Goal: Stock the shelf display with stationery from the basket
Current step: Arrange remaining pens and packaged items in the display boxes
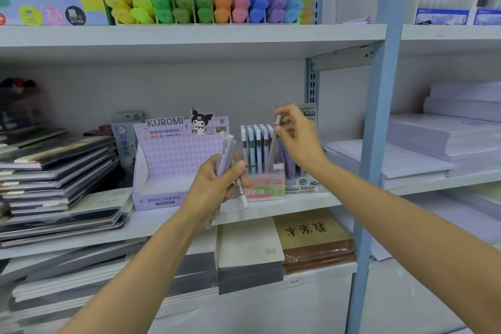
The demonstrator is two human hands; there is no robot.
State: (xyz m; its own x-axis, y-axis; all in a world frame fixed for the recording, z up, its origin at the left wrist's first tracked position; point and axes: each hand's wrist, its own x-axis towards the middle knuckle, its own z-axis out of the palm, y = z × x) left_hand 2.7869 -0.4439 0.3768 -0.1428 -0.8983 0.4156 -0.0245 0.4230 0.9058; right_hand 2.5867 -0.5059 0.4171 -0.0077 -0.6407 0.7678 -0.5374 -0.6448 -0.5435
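Observation:
My left hand [214, 184] grips a bundle of pastel pens [227, 154] upright in front of the middle shelf [271, 210]. A single grey pen [274, 141] is pinched near its top by my right hand [295, 135], its lower end down among the pens standing in the pink "Fruit Soda" display box [264, 187]. That box holds several blue, lilac and grey pens. To its left stands a purple Kuromi display box [162, 165], whose inside looks hollow. No basket is in view.
Stacked notebooks [54, 171] fill the shelf's left side. Highlighters [203, 0] line the shelf above. A blue upright post [379, 130] stands right of the pen box, with white paper reams [433, 144] beyond. Notebooks [311, 233] lie on the shelf below.

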